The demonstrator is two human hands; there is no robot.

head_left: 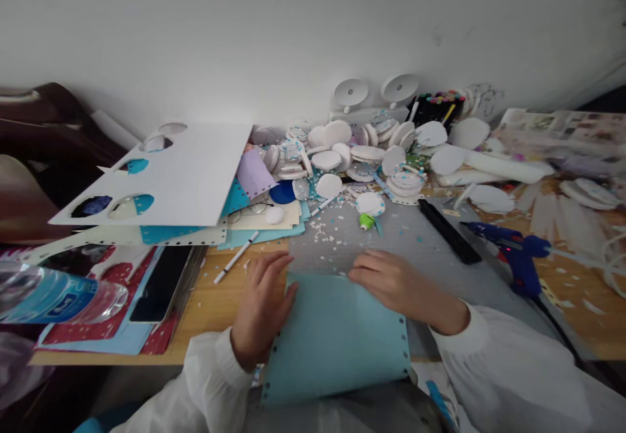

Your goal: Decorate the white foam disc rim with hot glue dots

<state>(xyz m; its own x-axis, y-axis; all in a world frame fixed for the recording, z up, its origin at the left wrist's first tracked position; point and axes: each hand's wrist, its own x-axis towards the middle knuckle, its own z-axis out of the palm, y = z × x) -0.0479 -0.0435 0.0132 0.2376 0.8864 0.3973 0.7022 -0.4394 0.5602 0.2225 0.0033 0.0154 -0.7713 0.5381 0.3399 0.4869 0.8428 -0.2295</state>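
A light blue paper sheet [337, 342] with punched holes along its edges lies on the near edge of the desk, hanging over toward me. My left hand [261, 306] rests on its left edge with fingers bent over the top corner. My right hand [396, 283] presses flat on its upper right part. Both arms wear white sleeves. The sheet lies partly on a grey mat [372, 244] dotted with small white scraps.
A blue glue gun [513, 253] and a black bar [447, 231] lie to the right. A heap of white round discs [362, 152] fills the back. A white sheet with round cutouts [171, 175] tops a paper stack at left, beside a water bottle [53, 296] and a dark phone [161, 283].
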